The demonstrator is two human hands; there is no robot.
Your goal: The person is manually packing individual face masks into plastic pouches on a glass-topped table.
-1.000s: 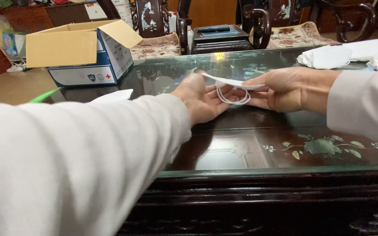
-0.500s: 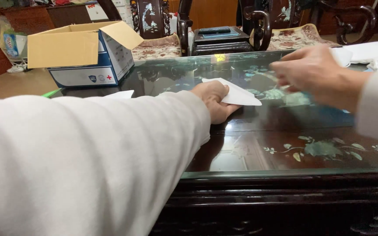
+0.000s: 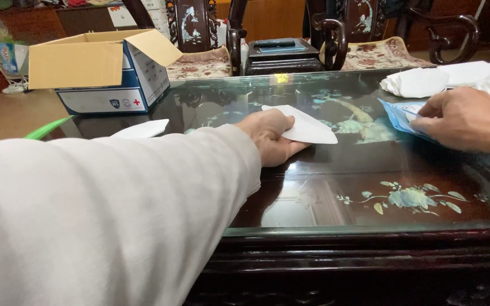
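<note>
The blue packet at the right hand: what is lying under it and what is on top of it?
The blue packet lies on the glass tabletop, and the right hand rests on its near end. That hand covers part of the packet, so anything beneath that part cannot be seen.

A dark carved wooden surface [image 3: 370, 249] with a reflective glass top over inlaid flowers and birds fills the foreground. Behind it stand dark carved wooden chairs [image 3: 443, 28] with floral cushions [image 3: 389, 54] and a small black side table [image 3: 282, 56]. Warm brown wooden panelling [image 3: 273, 17] closes the back.
</note>
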